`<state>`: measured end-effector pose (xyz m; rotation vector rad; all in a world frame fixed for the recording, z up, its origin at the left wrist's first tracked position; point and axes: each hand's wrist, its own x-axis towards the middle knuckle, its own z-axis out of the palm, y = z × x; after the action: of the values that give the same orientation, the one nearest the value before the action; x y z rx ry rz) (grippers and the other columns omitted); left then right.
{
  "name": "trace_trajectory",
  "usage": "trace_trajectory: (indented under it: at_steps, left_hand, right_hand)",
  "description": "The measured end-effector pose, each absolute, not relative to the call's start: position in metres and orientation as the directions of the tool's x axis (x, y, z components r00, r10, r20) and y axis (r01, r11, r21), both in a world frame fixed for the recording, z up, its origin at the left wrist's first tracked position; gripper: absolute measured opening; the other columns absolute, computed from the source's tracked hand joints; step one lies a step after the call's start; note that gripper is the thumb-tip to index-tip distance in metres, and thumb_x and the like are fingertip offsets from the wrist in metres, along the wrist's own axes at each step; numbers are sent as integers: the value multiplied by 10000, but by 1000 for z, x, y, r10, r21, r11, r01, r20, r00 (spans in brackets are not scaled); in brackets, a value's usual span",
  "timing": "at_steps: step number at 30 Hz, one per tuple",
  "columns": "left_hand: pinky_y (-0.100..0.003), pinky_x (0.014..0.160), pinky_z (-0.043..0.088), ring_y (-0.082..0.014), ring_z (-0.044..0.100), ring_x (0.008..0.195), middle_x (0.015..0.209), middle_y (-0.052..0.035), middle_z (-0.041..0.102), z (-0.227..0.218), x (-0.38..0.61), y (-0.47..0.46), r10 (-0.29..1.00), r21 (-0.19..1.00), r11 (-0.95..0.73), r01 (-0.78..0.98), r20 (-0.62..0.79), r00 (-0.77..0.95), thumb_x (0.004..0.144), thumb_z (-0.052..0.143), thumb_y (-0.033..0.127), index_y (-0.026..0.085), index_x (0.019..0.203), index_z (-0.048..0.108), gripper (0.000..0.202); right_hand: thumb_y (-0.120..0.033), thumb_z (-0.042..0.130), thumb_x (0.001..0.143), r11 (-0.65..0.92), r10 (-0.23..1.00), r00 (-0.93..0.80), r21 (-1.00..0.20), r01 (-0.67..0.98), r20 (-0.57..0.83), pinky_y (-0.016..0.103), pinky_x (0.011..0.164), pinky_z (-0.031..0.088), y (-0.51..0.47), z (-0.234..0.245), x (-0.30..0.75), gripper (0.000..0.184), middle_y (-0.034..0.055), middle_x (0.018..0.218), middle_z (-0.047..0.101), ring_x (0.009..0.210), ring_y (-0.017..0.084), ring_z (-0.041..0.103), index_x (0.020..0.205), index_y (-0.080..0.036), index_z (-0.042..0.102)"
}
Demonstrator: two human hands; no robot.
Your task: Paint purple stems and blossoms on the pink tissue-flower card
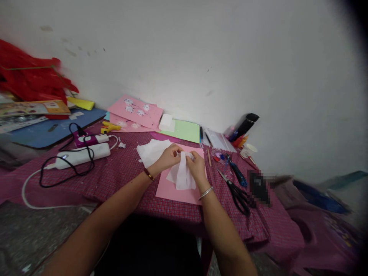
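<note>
Both hands pinch the top of a thin white tissue (183, 177), whose lower part hangs in folds above a pink sheet of paper (172, 193). My left hand (169, 156) is closed on its upper left edge, the fingers curled. From the other side my right hand (196, 165) grips the tissue with thumb and fingers together. More white tissues (152, 150) lie flat at the left, partly behind my left hand.
Scissors (236, 192), a blue-and-black tool (238, 173) and a wooden stick (209, 157) lie at the right. Pink cards with white flowers (135, 111) lean at the back. A yellow glue gun (109, 127) and a white power strip (86, 155) with cables are left.
</note>
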<state>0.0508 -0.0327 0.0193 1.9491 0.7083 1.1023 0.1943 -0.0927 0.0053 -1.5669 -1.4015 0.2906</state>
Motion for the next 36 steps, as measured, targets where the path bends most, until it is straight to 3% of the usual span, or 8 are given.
trace_trajectory:
  at_steps: [8, 18, 26, 30, 33, 36]
  left_hand:
    - [-210, 602, 411, -86, 477, 673, 956, -44, 571, 11, 49, -24, 738, 841, -536, 70, 426, 524, 646, 569, 53, 136, 768, 663, 175]
    - [-228, 654, 434, -138, 564, 821, 1074, -87, 592, 10, 47, -22, 753, 907, -420, 15, 340, 564, 730, 579, 162, 130, 744, 651, 80]
    - [-262, 711, 440, -148, 555, 846, 1143, -100, 570, 5, 47, -20, 716, 954, -292, -72, 268, 645, 753, 590, 245, 132, 786, 640, 128]
    - [-265, 744, 433, -153, 550, 885, 1164, -93, 565, 10, 44, -23, 696, 964, -254, -81, 240, 677, 743, 616, 285, 138, 785, 637, 155]
    - [-245, 658, 415, -121, 533, 767, 1091, -70, 587, 13, 41, -23, 697, 981, -176, -79, 181, 693, 745, 616, 303, 153, 891, 638, 210]
    - [-231, 591, 372, -94, 484, 658, 968, -46, 612, 15, 38, -19, 719, 988, -137, -68, 146, 680, 728, 604, 259, 163, 951, 635, 245]
  right_hand:
    - [-254, 536, 728, 152, 926, 187, -778, 609, 327, 244, 539, 309, -88, 1, 202, 57, -43, 614, 527, 577, 134, 469, 698, -205, 540]
    - [-290, 587, 737, 216, 967, 60, -923, 320, 247, 240, 604, 396, -93, 11, 209, 140, -16, 750, 599, 654, 129, 521, 825, -183, 606]
    - [-252, 529, 753, 233, 916, 153, -801, 552, 372, 251, 608, 376, -89, 2, 201, 98, -21, 689, 611, 642, 143, 531, 729, -191, 602]
    - [-266, 512, 760, 164, 893, 221, -741, 652, 392, 255, 561, 327, -86, 0, 205, 135, -41, 584, 509, 574, 136, 465, 638, -209, 511]
    - [-307, 539, 745, 109, 888, 314, -816, 568, 336, 249, 514, 312, -84, -3, 207, 152, -48, 556, 482, 539, 130, 427, 633, -216, 492]
    - [-358, 595, 707, 96, 883, 409, -942, 323, 230, 243, 491, 349, -83, -4, 208, 164, -43, 586, 528, 524, 122, 438, 696, -207, 531]
